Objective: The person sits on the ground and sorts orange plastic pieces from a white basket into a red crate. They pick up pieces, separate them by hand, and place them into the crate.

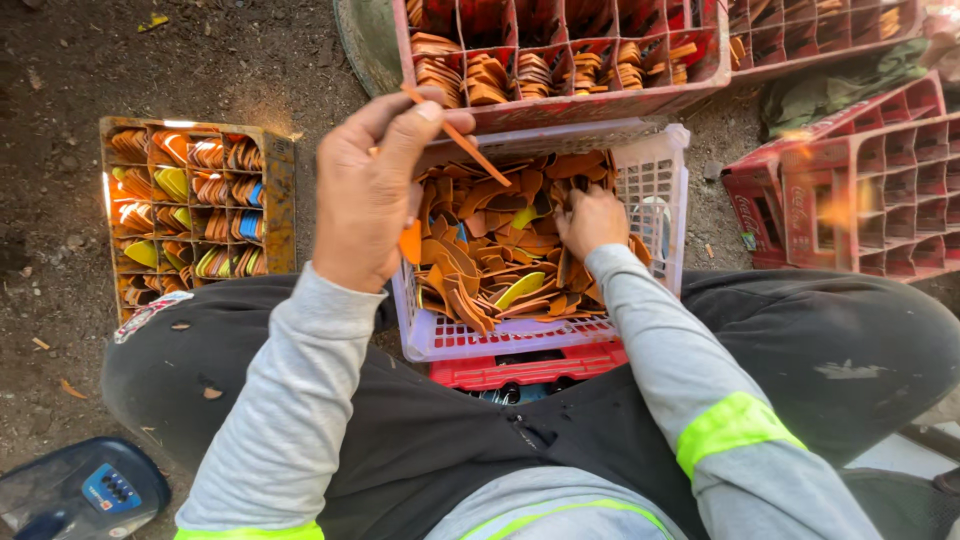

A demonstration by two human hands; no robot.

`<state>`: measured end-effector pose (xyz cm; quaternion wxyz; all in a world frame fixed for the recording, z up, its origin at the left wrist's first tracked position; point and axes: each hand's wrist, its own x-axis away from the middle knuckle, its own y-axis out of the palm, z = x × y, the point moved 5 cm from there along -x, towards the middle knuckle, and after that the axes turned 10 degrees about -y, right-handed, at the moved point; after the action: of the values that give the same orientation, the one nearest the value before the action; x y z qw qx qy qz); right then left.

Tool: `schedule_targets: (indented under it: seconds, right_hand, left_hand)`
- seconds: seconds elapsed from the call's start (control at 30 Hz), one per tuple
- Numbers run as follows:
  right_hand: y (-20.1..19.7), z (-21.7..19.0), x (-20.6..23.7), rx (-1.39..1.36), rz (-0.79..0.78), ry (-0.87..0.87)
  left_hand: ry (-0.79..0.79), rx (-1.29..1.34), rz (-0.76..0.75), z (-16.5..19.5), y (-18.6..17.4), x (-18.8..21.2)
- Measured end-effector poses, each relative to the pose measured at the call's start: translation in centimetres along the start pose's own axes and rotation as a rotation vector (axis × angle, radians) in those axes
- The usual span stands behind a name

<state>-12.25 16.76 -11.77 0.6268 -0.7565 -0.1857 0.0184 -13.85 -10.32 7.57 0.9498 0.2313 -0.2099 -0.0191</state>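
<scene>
While pinching an orange strip [462, 140], left hand [368, 195] hovers.

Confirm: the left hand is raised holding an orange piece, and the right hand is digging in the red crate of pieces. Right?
Not quite. The head view shows the right hand digging in a pale lilac basket, not a red crate. The left hand is indeed raised, holding an orange piece.

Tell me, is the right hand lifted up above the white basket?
No, the right hand rests down among the orange pieces inside the white basket, while the left hand is the raised one, pinching an orange strip.
</scene>
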Motion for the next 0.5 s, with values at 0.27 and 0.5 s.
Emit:
schedule_targets:
  seconds: [0.27,0.5]
  right_hand:
    - [2.3,-1.4,-2.3,0.191,-0.134,0.091]
    - [2.5,-2.0,-2.4,0.225,-0.191,0.143]
  left_hand:
    - [-0.059,-0.053,-0.043,1.3,-3.8,1.2]
    - [-0.034,-0.256,-0.094,-0.3,-4.2,0.3]
